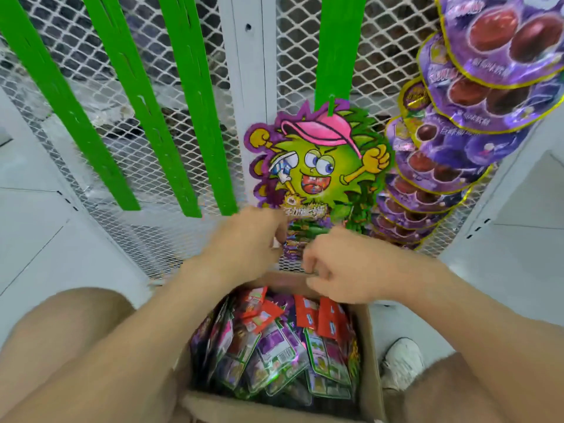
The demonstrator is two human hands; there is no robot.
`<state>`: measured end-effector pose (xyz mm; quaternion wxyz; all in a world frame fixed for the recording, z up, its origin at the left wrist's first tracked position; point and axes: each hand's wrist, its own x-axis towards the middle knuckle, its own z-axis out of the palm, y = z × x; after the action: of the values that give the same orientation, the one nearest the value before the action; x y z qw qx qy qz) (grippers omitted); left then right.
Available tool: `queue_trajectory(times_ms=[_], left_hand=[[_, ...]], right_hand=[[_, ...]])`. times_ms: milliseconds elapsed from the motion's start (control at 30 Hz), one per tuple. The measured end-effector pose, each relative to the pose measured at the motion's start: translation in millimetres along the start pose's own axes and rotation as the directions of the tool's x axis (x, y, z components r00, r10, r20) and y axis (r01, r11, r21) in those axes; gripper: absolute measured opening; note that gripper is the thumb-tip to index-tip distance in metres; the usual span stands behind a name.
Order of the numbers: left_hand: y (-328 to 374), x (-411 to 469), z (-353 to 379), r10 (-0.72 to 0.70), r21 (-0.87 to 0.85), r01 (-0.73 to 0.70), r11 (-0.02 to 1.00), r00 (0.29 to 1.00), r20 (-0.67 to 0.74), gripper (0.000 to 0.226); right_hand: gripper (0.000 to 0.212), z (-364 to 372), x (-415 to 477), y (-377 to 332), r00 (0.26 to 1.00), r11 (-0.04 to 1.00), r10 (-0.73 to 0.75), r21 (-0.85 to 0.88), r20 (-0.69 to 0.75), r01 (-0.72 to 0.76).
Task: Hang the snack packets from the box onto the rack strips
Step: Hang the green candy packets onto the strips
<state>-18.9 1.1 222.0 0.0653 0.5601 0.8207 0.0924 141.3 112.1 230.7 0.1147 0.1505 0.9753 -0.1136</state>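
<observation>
A cardboard box [373,340] between my knees holds several snack packets [274,349], purple, green and red. Above it, a green rack strip [338,41] carries a green cartoon-face packet [317,169], with more of the same packets [308,232] stacked below it. My left hand [247,239] and right hand [332,265] are raised over the box's far edge at those lower packets. Their fingers are curled and seem to pinch a packet between them. Blur hides the exact grip.
Three bare green strips [137,102] hang on the white mesh panel [393,50] to the left. A strip at the right is full of purple plum packets [488,87]. A white shoe [403,361] stands on the pale floor right of the box.
</observation>
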Motion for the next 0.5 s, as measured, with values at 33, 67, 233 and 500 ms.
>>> queue_trajectory(times_ms=[33,67,233,500], left_hand=[[-7,1,21,-0.026,0.093,0.006,0.996,0.975,0.221,0.020],[-15,4,43,-0.045,0.166,-0.023,0.986,0.917,0.396,0.029],[-54,-10,138,-0.313,0.262,0.190,0.946,0.745,0.590,0.055],[-89,-49,216,-0.531,0.230,0.478,0.847,0.767,0.361,0.086]], right_hand=[[0.020,10,2,-1,0.992,0.998,0.010,-0.063,0.124,-0.003],[0.025,18,3,-4,0.977,0.993,0.016,-0.115,0.212,0.009],[0.044,33,21,-19,0.941,0.985,-0.047,-0.138,0.336,0.098],[0.024,50,54,-28,0.940,0.986,-0.062,-0.123,0.337,0.109]])
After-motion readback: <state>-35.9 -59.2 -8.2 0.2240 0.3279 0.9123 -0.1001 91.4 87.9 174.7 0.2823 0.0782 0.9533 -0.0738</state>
